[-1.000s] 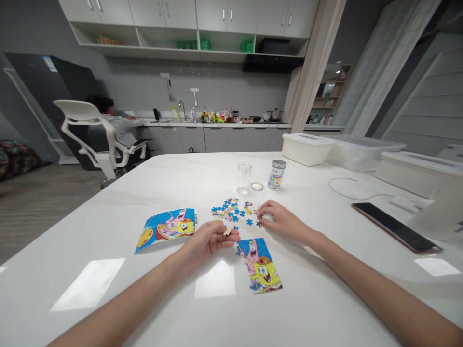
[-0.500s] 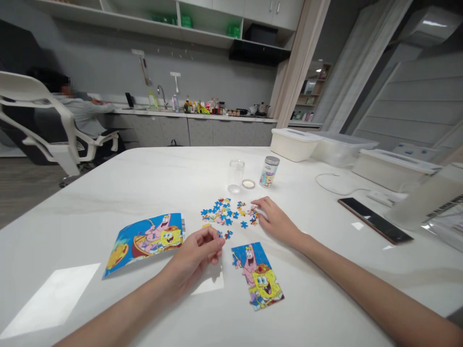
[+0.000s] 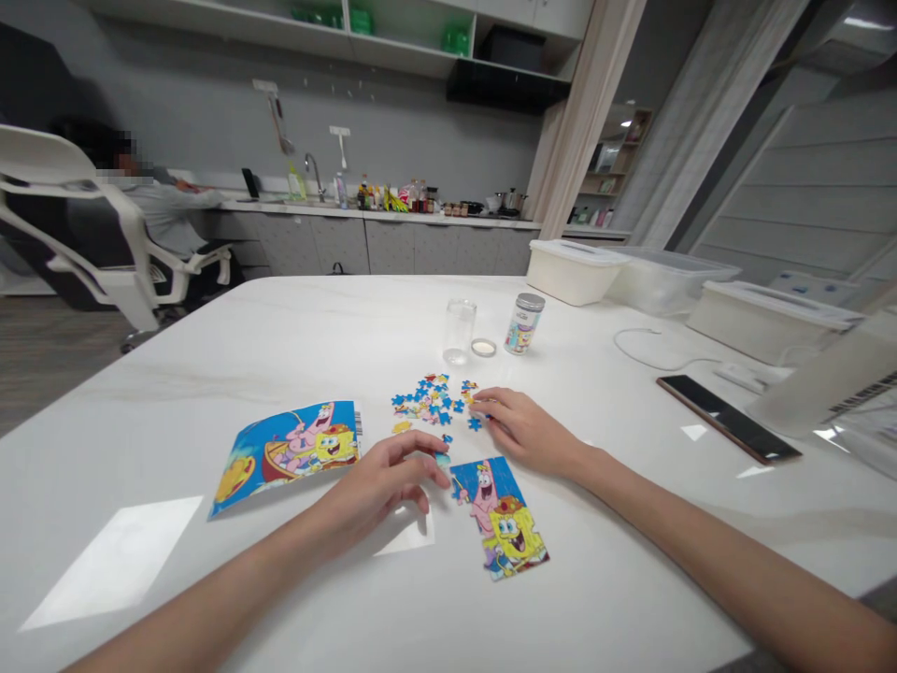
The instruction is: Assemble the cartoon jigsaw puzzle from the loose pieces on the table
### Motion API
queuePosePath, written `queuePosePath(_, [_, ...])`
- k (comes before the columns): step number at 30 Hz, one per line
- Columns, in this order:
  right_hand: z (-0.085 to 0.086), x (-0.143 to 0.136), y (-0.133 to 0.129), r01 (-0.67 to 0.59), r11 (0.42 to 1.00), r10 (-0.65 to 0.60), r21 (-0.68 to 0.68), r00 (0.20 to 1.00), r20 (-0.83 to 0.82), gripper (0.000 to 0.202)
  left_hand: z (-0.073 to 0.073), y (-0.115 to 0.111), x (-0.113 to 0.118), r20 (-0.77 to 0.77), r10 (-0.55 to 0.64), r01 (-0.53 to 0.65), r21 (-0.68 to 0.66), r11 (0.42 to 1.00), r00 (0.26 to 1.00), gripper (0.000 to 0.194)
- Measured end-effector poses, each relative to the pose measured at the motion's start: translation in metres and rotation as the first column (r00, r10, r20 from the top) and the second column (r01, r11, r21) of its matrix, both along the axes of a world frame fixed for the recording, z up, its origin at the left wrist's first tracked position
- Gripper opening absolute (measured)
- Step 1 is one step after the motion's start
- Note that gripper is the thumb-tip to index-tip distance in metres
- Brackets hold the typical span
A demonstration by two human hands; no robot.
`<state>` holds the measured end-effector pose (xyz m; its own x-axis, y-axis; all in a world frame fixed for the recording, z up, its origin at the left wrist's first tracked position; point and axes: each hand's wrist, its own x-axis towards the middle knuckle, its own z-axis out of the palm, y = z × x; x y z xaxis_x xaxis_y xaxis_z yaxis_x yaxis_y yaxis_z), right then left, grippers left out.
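Observation:
A partly joined puzzle (image 3: 510, 523) with a pink starfish and a yellow sponge figure lies near the front of the white table. Left of it, my left hand (image 3: 389, 481) has its fingers apart, the tips beside a small blue piece at the puzzle's upper left corner. My right hand (image 3: 529, 432) is spread low over the right side of the loose puzzle pieces (image 3: 427, 402), its fingers apart and partly covering some. At the left lies a printed picture sheet (image 3: 291, 453) with the same figures, its edge slightly curled.
Behind the pieces stand a clear jar (image 3: 459, 332), a round lid (image 3: 483, 348) and a printed can (image 3: 524, 324). At the right are a phone (image 3: 729, 419), a white cable (image 3: 659, 360) and storage boxes (image 3: 575, 271). A person (image 3: 164, 210) sits at the far left.
My left hand has opened and moved slightly right, towards the joined puzzle. My right hand has shifted left over the loose pieces, its fingers more spread. The view has tilted slightly.

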<state>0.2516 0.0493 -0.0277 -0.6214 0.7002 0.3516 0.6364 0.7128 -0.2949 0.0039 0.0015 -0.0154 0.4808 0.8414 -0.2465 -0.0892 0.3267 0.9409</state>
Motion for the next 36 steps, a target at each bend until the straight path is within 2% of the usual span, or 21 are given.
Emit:
queuePosePath(3, [0.0006, -0.003, -0.0033, -0.011, 0.998, 0.008, -0.069, 0.999, -0.046, 0.028, 0.0006, -0.0009, 0.0008, -0.044, 0.031, -0.031, 0.011, 0.999, 0.999, 0.029])
queuePosePath(5, [-0.0001, -0.0036, -0.0036, -0.001, 0.996, -0.005, -0.092, 0.998, -0.066, 0.025, -0.0005, -0.0012, 0.0008, -0.093, 0.051, -0.043, 0.089, 0.995, 0.994, 0.024])
queuePosePath(8, [-0.0011, -0.0031, -0.0028, -0.005, 0.995, -0.001, -0.102, 0.998, -0.063, 0.021, -0.0017, -0.0013, -0.0005, -0.157, 0.041, -0.007, 0.21, 0.978, 0.987, 0.019])
queuePosePath(10, [-0.0013, -0.0025, -0.0026, 0.004, 0.995, -0.011, -0.099, 0.998, -0.064, 0.019, -0.0015, -0.0011, -0.0014, -0.177, 0.016, 0.024, 0.222, 0.975, 0.984, 0.018])
queuePosePath(12, [-0.0011, -0.0019, -0.0029, 0.013, 0.995, -0.02, -0.1, 0.998, -0.068, 0.018, -0.0011, -0.0004, -0.0019, -0.156, 0.03, 0.002, 0.205, 0.979, 0.987, 0.018])
queuePosePath(14, [-0.0007, -0.0013, -0.0034, 0.015, 0.994, -0.024, -0.111, 0.997, -0.074, 0.019, -0.0013, 0.0008, -0.0021, -0.084, 0.085, -0.071, 0.158, 0.985, 0.993, 0.022])
queuePosePath(17, [-0.0001, -0.0001, -0.0036, 0.006, 0.992, -0.015, -0.129, 0.997, -0.069, 0.024, -0.002, 0.0031, -0.0025, 0.037, 0.162, -0.163, 0.022, 0.986, 0.986, 0.029])
queuePosePath(19, [0.0003, 0.0008, -0.0035, -0.011, 0.991, 0.004, -0.13, 0.999, -0.051, 0.026, -0.0022, 0.0042, -0.003, 0.089, 0.193, -0.189, -0.059, 0.98, 0.977, 0.024])
queuePosePath(23, [0.0021, 0.0015, -0.0046, 0.02, 0.992, -0.025, -0.125, 0.999, -0.035, 0.02, -0.0017, 0.0048, -0.0044, 0.163, 0.21, -0.193, -0.113, 0.975, 0.964, 0.019])
queuePosePath(30, [0.005, 0.0018, -0.0075, 0.046, 0.989, -0.06, -0.143, 0.994, -0.096, 0.007, 0.0016, 0.0041, -0.0046, 0.223, 0.23, -0.19, -0.186, 0.964, 0.947, 0.017])
queuePosePath(36, [0.0067, 0.0007, -0.0074, 0.027, 0.993, -0.048, -0.119, 0.984, -0.174, 0.009, 0.0011, 0.0054, -0.0037, 0.236, 0.273, -0.226, -0.207, 0.952, 0.933, 0.016])
